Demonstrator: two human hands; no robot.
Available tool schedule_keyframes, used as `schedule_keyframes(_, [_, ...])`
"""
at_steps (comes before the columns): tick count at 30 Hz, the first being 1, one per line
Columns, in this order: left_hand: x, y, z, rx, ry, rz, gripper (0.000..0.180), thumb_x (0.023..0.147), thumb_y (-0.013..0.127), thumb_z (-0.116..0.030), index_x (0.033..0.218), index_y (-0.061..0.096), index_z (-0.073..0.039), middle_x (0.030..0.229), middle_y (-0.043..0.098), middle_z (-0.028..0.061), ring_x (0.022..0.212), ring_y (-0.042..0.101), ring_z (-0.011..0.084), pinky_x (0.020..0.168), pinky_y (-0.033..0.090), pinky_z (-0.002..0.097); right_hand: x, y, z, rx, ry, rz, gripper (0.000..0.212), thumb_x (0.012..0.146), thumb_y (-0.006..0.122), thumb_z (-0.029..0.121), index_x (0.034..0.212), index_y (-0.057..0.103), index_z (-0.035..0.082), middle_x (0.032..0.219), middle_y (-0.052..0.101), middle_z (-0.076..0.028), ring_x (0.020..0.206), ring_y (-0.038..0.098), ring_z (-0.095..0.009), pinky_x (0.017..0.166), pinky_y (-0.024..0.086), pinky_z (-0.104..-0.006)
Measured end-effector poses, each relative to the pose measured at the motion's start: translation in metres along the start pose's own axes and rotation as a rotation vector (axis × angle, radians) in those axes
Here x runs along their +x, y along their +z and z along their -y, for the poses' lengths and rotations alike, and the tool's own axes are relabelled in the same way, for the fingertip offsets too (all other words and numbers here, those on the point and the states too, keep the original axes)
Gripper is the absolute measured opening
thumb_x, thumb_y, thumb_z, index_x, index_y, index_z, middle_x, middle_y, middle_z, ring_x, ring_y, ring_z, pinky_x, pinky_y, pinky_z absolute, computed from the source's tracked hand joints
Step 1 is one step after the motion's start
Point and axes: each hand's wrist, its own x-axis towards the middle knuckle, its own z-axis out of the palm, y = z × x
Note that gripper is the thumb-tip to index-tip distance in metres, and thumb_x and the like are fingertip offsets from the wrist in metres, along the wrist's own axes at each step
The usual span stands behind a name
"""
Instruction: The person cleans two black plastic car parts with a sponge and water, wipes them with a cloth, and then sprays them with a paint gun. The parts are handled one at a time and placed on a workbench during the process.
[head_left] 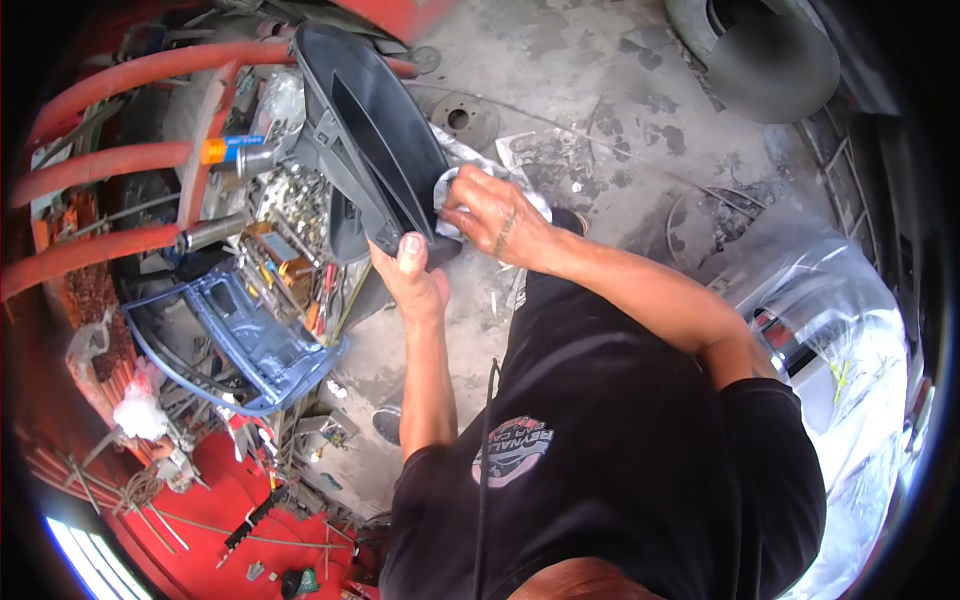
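A long, dark grey moulded plastic part (385,125) with a deep hollow slants in front of me, upper end tipped to the left. My left hand (412,285) grips its lower end, thumb along the near edge; the other fingers are partly hidden behind it. At the part's right side, my right hand (492,212) is closed on a crumpled white cloth (450,190). The cloth touches the plastic edge or lies right beside it; I cannot tell which. Some of the cloth is hidden under the fingers.
Red tubes (120,172) stand at the left, near hand tools (275,265) and small hardware. Below them lies a blue metal panel (235,335). On the stained concrete floor are a brake disc (462,122) and a tyre (700,35). Clear plastic sheeting (850,330) covers something at right.
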Motion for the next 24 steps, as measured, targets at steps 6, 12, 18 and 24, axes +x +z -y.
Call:
schedule_keyframes(6, [0.072, 0.022, 0.042, 0.056, -0.023, 0.077, 0.09, 0.075, 0.081, -0.039, 0.147, 0.043, 0.002, 0.131, 0.059, 0.0111, 0.116, 0.06, 0.0232, 0.1, 0.05, 0.039, 0.124, -0.054, -0.069, -0.239, -0.094, -0.131, 0.014, 0.092, 0.071, 0.014, 0.092, 0.066, 0.001, 0.088, 0.066, -0.015, 0.085, 0.067, -0.035, 0.071, 0.053, -0.0415])
schedule_keyframes(12, [0.132, 0.047, 0.027, -0.106, -0.048, 0.093, 0.092, 0.079, 0.078, -0.041, 0.151, 0.039, -0.001, 0.139, 0.056, 0.013, 0.125, 0.059, 0.029, 0.106, 0.05, 0.0442, 0.218, -0.131, -0.103, -0.058, 0.307, -0.35, 0.018, 0.093, 0.076, 0.019, 0.095, 0.072, 0.002, 0.082, 0.074, -0.007, 0.071, 0.067, -0.014, 0.065, 0.054, -0.0304])
schedule_keyframes(18, [0.193, 0.074, 0.03, -0.052, -0.037, 0.062, 0.091, 0.08, 0.077, -0.039, 0.153, 0.036, -0.001, 0.14, 0.055, 0.014, 0.126, 0.058, 0.0278, 0.108, 0.048, 0.0423, 0.266, -0.135, -0.114, 0.215, 0.212, -0.132, 0.019, 0.092, 0.076, 0.016, 0.104, 0.073, 0.003, 0.098, 0.073, -0.008, 0.088, 0.07, -0.016, 0.078, 0.055, -0.0311])
schedule_keyframes(24, [0.255, 0.09, 0.051, -0.116, -0.041, -0.115, 0.081, 0.079, 0.077, -0.021, 0.149, 0.042, -0.001, 0.128, 0.059, 0.0094, 0.111, 0.059, 0.0186, 0.097, 0.049, 0.0342, 0.263, -0.088, -0.169, -0.166, -0.276, 0.238, 0.015, 0.085, 0.072, 0.006, 0.098, 0.068, 0.001, 0.095, 0.062, -0.014, 0.093, 0.064, -0.035, 0.079, 0.052, -0.042])
